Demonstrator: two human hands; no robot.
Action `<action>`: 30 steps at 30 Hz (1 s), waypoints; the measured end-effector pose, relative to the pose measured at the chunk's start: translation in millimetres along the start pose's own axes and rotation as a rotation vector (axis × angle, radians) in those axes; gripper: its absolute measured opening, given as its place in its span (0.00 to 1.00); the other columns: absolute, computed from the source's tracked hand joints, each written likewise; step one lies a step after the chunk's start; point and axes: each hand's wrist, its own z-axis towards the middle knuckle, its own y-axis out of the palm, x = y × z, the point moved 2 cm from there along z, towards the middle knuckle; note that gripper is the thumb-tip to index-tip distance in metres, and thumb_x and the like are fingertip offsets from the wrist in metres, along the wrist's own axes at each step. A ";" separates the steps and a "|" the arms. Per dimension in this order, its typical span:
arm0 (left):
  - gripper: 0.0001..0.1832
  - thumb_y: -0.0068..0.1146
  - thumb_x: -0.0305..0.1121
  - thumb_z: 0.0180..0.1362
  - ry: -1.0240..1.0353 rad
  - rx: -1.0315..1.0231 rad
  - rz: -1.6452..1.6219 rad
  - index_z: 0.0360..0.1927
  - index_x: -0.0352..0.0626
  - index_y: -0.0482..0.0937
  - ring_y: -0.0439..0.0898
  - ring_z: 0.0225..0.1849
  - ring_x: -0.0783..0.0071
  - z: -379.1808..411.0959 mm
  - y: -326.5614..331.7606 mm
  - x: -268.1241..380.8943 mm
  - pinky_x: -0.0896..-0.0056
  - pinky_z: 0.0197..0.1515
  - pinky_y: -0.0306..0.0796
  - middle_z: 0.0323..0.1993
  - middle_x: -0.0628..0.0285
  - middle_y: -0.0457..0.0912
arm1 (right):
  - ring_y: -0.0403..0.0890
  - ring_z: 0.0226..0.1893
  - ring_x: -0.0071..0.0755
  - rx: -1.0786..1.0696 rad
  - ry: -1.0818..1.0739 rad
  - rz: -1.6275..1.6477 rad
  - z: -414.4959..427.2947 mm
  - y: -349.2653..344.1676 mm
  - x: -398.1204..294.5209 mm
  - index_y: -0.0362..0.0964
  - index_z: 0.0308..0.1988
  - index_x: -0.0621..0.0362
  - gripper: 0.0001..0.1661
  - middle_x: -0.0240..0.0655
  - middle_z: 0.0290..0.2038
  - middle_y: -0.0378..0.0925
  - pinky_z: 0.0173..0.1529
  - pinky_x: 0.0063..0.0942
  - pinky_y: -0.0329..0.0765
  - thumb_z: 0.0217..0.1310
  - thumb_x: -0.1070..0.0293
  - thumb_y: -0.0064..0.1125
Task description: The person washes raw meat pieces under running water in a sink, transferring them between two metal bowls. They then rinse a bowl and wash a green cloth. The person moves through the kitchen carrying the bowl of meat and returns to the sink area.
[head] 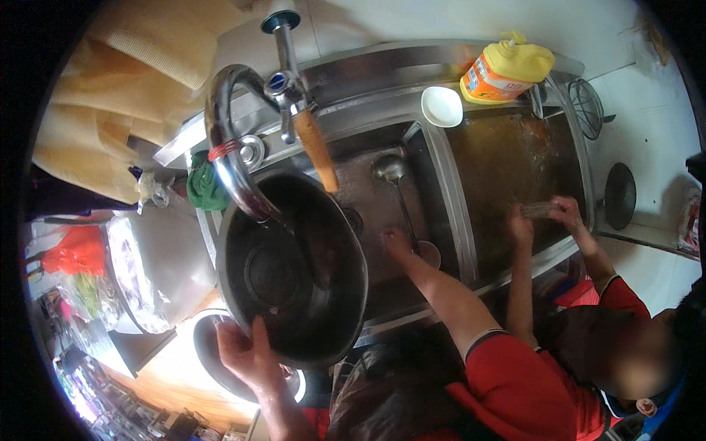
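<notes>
My left hand [251, 353] grips the near rim of a large dark metal basin [331, 331], which is tilted under the curved steel faucet [220, 127]. Some water and small bits show inside the basin. My right hand [398, 245] is low in the left sink [380, 297], beside the handle of a steel ladle [390, 168]; whether its fingers hold anything is unclear. A small round bowl [429, 254] lies partly hidden behind my right wrist. A wooden handle [317, 151] hangs from the tap fitting over the basin.
A co-worker's hands [543, 212] hold a greyish item over the right sink [469, 231] of brownish water. A white bowl [441, 107] and a yellow pump bottle [507, 71] stand on the back ledge. A green cloth [207, 184] lies left of the faucet.
</notes>
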 end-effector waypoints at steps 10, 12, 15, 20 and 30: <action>0.10 0.65 0.22 0.48 -0.036 -0.224 0.157 0.29 0.38 0.72 0.69 0.23 0.83 -11.5 22.4 26.0 0.81 0.26 0.63 0.22 0.68 0.73 | 0.74 0.52 0.38 -0.549 0.060 0.769 -64.9 -8.3 -124.8 0.66 0.56 0.59 0.29 0.40 0.52 0.74 0.56 0.36 0.69 0.58 0.58 0.60; 0.08 0.62 0.21 0.51 -0.146 -0.399 -0.029 0.33 0.35 0.74 0.75 0.27 0.79 -25.8 36.2 40.1 0.78 0.31 0.70 0.25 0.64 0.76 | 0.73 0.53 0.37 -0.479 -0.106 0.488 -68.9 -9.3 -126.5 0.65 0.57 0.60 0.31 0.41 0.53 0.74 0.57 0.35 0.68 0.55 0.62 0.63; 0.10 0.58 0.19 0.54 -0.231 -0.691 -0.175 0.41 0.32 0.74 0.81 0.37 0.72 -37.3 46.6 71.2 0.73 0.41 0.76 0.33 0.56 0.81 | 0.74 0.51 0.35 -0.427 -0.224 0.282 -75.1 -11.4 -130.7 0.66 0.56 0.64 0.33 0.42 0.50 0.75 0.56 0.33 0.69 0.50 0.67 0.64; 0.34 0.52 0.21 0.58 -0.247 -1.078 -0.542 0.67 0.30 0.50 0.66 0.63 0.56 -49.3 47.0 82.0 0.58 0.65 0.58 0.60 0.44 0.66 | 0.77 0.48 0.41 -0.591 -0.238 0.071 -87.5 5.8 -115.7 0.70 0.52 0.62 0.31 0.45 0.48 0.77 0.53 0.35 0.71 0.48 0.61 0.65; 0.29 0.51 0.21 0.59 -0.331 -0.714 -0.883 0.64 0.35 0.57 0.73 0.57 0.55 -35.0 -8.2 90.3 0.55 0.63 0.63 0.53 0.47 0.72 | 0.78 0.39 0.31 -0.488 -0.156 -0.144 -103.2 -35.4 -169.1 0.75 0.45 0.58 0.20 0.43 0.38 0.79 0.45 0.31 0.73 0.63 0.54 0.50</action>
